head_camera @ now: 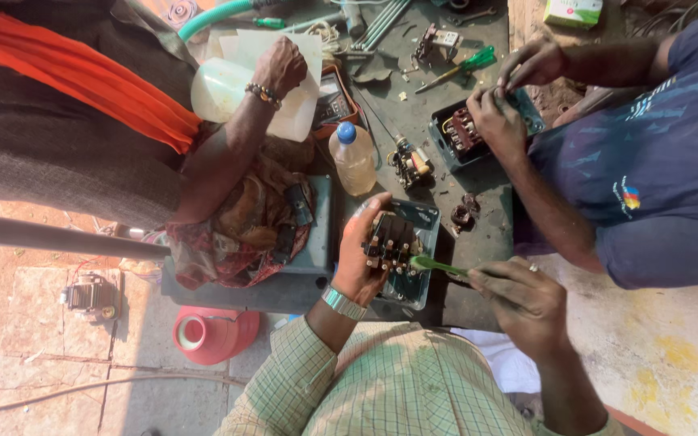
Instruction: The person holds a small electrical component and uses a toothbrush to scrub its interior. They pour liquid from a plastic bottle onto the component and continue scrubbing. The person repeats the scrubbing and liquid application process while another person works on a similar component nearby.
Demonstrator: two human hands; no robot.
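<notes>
Wearing a checked green shirt (381, 387) nearest the lens, with both forearms reaching away toward the dark workbench (478, 242). Curling the left hand (363, 254) around the near-left side of an open grey switch box (404, 250), thumb and fingers wrapping the black contact block (389, 242) inside, wrist cocked back with a metal watch (342, 303) showing. Pinching a green-handled screwdriver (436, 266) in the right hand (519, 299), fingers folded tight over the handle, knuckles up, tip pointing left into the box. Sitting on the bench just in front of the chest, this box. Standing just beyond it, a small plastic bottle with a blue cap (353, 157). Bending over a second open box (466, 133) at far right, another person's two hands (502, 113). Pressing a pale plastic jug (224, 89) at far left, a third person's hand (280, 69).
</notes>
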